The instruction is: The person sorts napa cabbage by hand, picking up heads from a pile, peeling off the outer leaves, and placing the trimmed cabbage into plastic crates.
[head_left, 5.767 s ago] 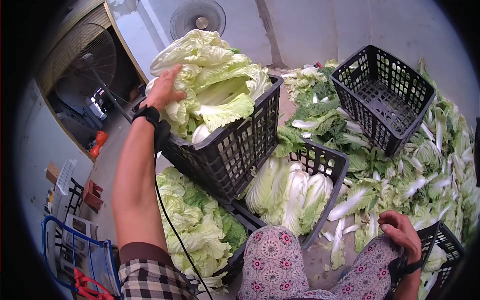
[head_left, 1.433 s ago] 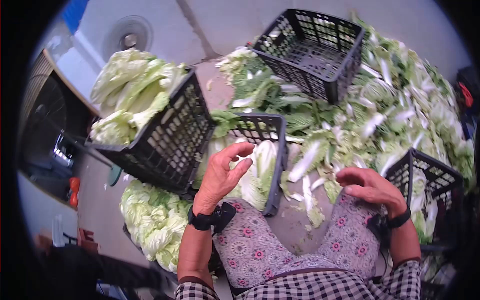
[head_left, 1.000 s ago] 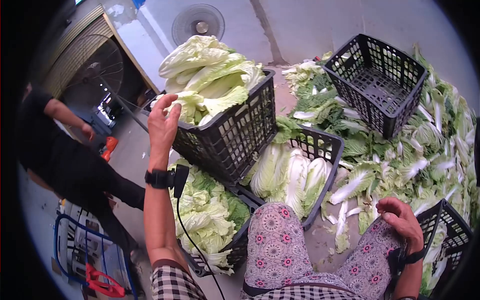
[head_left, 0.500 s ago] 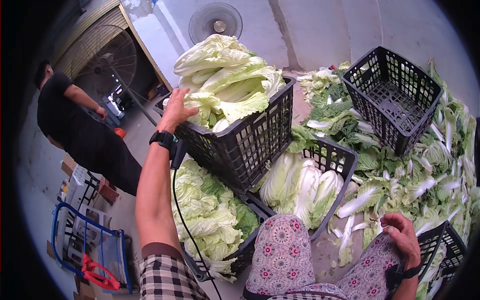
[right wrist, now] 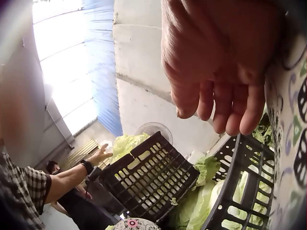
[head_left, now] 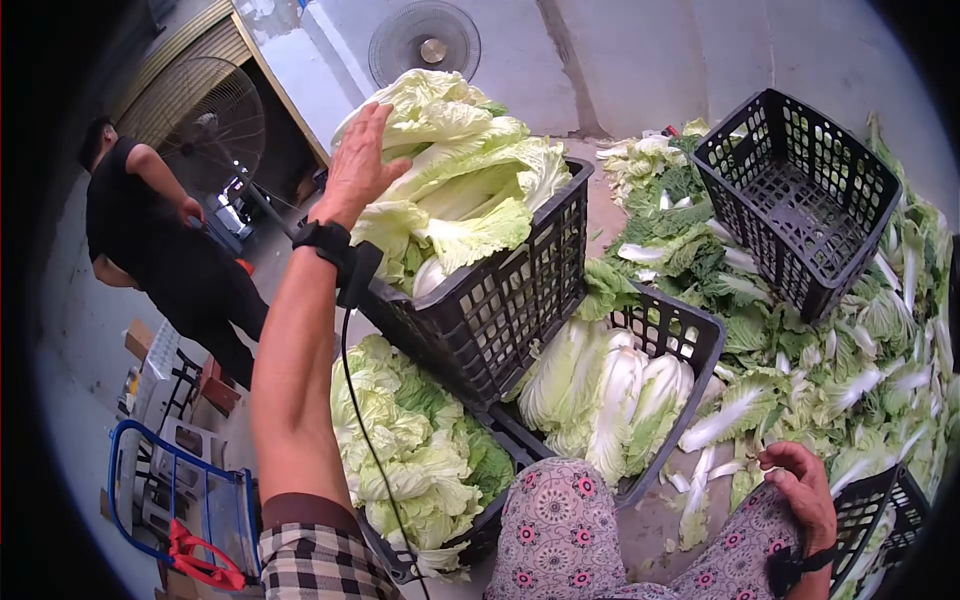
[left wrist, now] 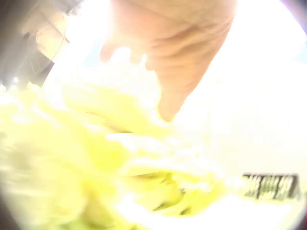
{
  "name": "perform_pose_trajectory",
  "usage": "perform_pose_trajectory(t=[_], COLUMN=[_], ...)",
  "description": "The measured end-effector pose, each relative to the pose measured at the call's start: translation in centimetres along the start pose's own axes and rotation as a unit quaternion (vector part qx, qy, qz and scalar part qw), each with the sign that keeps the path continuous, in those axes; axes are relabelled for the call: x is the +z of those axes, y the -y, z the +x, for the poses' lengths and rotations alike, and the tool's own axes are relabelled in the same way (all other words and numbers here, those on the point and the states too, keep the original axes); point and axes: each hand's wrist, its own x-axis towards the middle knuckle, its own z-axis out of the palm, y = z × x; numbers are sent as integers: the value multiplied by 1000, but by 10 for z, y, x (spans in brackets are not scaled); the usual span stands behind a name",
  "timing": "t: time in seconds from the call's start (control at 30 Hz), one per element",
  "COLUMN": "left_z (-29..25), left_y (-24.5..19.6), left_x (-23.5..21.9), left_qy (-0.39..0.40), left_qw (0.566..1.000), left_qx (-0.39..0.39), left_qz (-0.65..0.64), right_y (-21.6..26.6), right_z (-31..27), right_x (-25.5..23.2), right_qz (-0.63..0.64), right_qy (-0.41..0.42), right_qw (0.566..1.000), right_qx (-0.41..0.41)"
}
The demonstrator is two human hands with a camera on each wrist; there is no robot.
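Note:
Upper left of centre in the head view, my left hand (head_left: pixel 360 165) rests on Chinese cabbages (head_left: pixel 455 165) heaped above the rim of a tilted black plastic crate (head_left: pixel 500 315). Its fingers are straight and spread, the thumb pointing right. The left wrist view is overexposed, with the hand (left wrist: pixel 177 52) above pale leaves (left wrist: pixel 96 158). My right hand (head_left: pixel 805 490) lies by the right knee with loosely bent fingers; nothing is between them in the right wrist view, where the fingers (right wrist: pixel 223 108) hang down.
Below stand a crate of white-stemmed cabbages (head_left: pixel 610 400) and one of loose leaves (head_left: pixel 410 450). An unfilled crate (head_left: pixel 800 200) sits on a leaf pile (head_left: pixel 850 360); another crate (head_left: pixel 880 520) stands at right. A person (head_left: pixel 165 235), a blue-framed cart (head_left: pixel 185 490) and fans (head_left: pixel 425 45) are at left and behind.
My left hand has gone from above the lap up and forward onto the heaped cabbages, higher than half a second ago. The right hand stays by the knee. A person has come into view at left.

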Motion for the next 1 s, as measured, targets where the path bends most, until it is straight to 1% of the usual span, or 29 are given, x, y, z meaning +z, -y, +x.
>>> perform_pose_trajectory(t=[0.03, 0.13, 0.17, 0.27, 0.3, 0.33, 0.4, 0.43, 0.5, 0.53, 0.57, 0.67, 0.7, 0.73, 0.77, 0.8, 0.83, 0.87, 0.9, 0.93, 0.97, 1.0], left_z=[10, 27, 30, 16, 12, 13, 16, 6, -10, -13, -9, 17, 23, 24, 25, 26, 23, 25, 25, 22, 26, 25], left_y=[-1, -8, -2, -4, -4, -2, -7, -11, -28, -33, -28, 11, 10, 17, 30, 28, 28, 14, -7, -17, -11, -5], left_x=[3, 15, 26, 42, 43, 40, 13, 4, -21, -26, -26, 3, 6, 17, 37, 47, 57, 52, 37, 29, 30, 27], left_qy=[-10, 51, 79, 142, 128, 161, 227, 199, 88, 30, -58, -119, -24, -5, 14, 37, 37, 52, 69, 87, -18, -80], left_qw=[1000, 998, 996, 990, 992, 987, 973, 978, 996, 998, 998, 989, 999, 1000, 1000, 999, 998, 997, 993, 986, 990, 991], left_qx=[28, 39, 33, 7, -3, -2, -3, 43, -17, -44, -17, 59, 11, 0, -6, -12, -34, -58, -85, -113, -104, -77], left_qz=[-6, 2, -27, 20, 19, 27, 47, 46, 3, -23, -2, 67, 45, 21, -5, -31, -30, 5, 43, 82, 93, 78], right_y=[0, -2, -2, -6, -7, -7, -4, -4, -6, -8, -10, -11, -10, -11, -11, -10, -9, -8, -9, -10, -11, -11], right_z=[2, 4, 5, 6, 7, 8, 7, 8, 10, 10, 11, 11, 11, 9, 7, 6, 4, 3, 3, 4, 4, 5], right_x=[-1, 4, 4, 1, 1, 0, 0, 0, 0, -2, -3, -3, -4, -3, -3, -2, 1, 2, 2, 2, 3, 4], right_qz=[7, 27, 30, 29, 27, 32, 44, 36, 59, 69, 67, 88, 91, 96, 104, 107, 111, 114, 114, 114, 116, 113], right_qy=[-3, -13, -18, -21, -20, -22, -23, -31, -31, -36, -38, -55, -59, -66, -77, -86, -94, -98, -99, -98, -95, -95], right_qw=[1000, 999, 999, 999, 999, 999, 999, 999, 998, 997, 997, 994, 994, 993, 991, 990, 989, 988, 988, 988, 988, 988], right_qx=[2, 13, 17, 16, 13, 11, 6, -5, -13, -17, -24, -28, -29, -31, -32, -37, -39, -39, -40, -42, -43, -40])
